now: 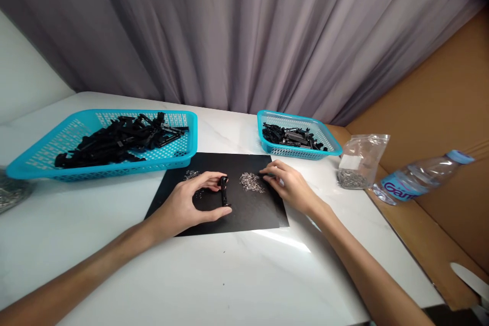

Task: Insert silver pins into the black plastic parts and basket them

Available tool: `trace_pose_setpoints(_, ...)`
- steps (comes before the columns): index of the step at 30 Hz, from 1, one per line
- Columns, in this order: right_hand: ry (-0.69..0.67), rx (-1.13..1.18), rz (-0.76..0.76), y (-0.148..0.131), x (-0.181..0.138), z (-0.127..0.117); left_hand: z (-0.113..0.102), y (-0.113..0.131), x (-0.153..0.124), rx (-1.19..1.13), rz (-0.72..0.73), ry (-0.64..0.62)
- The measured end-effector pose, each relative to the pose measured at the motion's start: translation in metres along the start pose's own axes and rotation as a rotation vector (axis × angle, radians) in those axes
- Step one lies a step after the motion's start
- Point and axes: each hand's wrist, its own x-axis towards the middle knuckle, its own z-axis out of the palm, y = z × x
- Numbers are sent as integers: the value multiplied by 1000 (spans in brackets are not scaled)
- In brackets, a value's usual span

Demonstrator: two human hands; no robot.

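My left hand (187, 205) pinches a small black plastic clip (223, 196) upright between thumb and fingers, over a black mat (244, 214). My right hand (288, 183) rests on the mat's right side, its fingertips pressed together at the edge of a little pile of small silver metal pieces (251, 182); what they grip is too small to name. A thinner scatter of the same silver pieces (191, 175) lies on the mat behind my left hand.
A large blue basket (46, 155) of black clip parts stands at the left, a smaller blue basket (328, 148) at the back right. A clear bag of metal pieces (357, 163) and a lying water bottle (416, 177) are at the right by a cardboard wall (439, 112).
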Motion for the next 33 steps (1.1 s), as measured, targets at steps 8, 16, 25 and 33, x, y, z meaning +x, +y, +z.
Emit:
trace_pose_setpoints(8, -70, -84, -52, -7, -1, -4, 0, 0, -2, 30, 2, -5)
trace_pose_setpoints(16, 32, 209, 29, -13, 2, -1, 0, 2, 0, 32, -14, -17)
trace_pose_setpoints(25, -57, 294, 62, -15, 4, -19, 0, 2, 1, 51, -5, -13)
trace_pose_setpoints(33, -434, -27, -62, -20, -21, -50, 2, 0, 1, 58, 12, -5)
